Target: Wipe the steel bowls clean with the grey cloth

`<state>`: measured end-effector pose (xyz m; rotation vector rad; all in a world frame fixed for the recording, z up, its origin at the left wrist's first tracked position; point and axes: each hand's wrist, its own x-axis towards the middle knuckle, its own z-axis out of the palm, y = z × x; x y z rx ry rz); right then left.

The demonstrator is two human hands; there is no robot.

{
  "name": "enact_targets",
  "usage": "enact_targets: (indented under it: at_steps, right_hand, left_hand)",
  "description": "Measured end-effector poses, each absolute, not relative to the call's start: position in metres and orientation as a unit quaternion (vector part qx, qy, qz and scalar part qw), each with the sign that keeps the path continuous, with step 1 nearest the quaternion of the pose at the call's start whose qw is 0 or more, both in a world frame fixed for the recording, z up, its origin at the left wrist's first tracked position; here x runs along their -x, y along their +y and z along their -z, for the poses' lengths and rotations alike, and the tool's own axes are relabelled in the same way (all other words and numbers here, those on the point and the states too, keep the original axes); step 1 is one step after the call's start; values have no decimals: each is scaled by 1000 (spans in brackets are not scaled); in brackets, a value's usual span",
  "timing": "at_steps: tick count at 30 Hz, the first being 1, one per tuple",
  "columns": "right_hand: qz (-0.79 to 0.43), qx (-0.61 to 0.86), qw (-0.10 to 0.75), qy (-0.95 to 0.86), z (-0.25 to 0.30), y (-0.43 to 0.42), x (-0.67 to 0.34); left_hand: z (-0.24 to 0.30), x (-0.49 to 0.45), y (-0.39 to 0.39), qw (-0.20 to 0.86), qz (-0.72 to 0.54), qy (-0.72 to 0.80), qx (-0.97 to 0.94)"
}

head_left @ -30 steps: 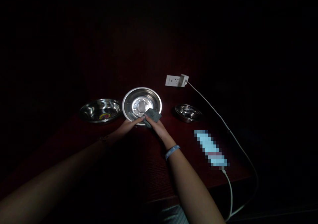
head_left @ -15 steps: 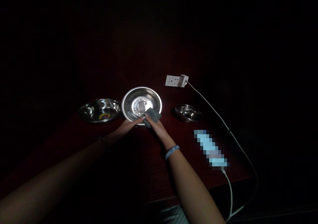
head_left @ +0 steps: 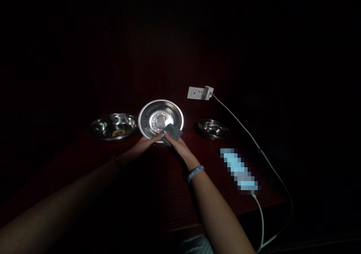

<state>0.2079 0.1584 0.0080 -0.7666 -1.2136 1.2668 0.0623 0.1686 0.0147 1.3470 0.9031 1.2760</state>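
Note:
A shiny metal basin (head_left: 146,117) is tilted up so that its inside faces me. My left hand (head_left: 145,143) is closed on its near rim, the thumb over the edge and the other fingers hidden beneath. My right hand (head_left: 176,143) is closed on a grey cloth (head_left: 173,132), pressed over the same rim at the lower right; its thumb lies on the cloth. The two thumb tips almost meet. Left of the basin stands a wider metal basin (head_left: 114,124) with a yellow and red label inside. On the right sit small metal bowls (head_left: 213,128), seemingly stacked.
A dark red table (head_left: 183,205) bears everything. Behind it, a wall socket (head_left: 195,93) holds a white charger (head_left: 208,92). Its white cable (head_left: 248,132) loops down the right side to a blurred-out, bright device (head_left: 239,169). The surroundings are very dark.
The whole view has shifted very slightly. Both hands, the cloth and the tilted basin keep nearly the same position.

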Motion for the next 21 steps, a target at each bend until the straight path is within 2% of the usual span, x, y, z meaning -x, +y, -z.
enact_targets:
  at_steps: [21]
  right_hand:
    - [-565, 344, 565, -493, -12, 155, -210]
  left_hand:
    - [-12, -61, 169, 532, -520, 396, -538]
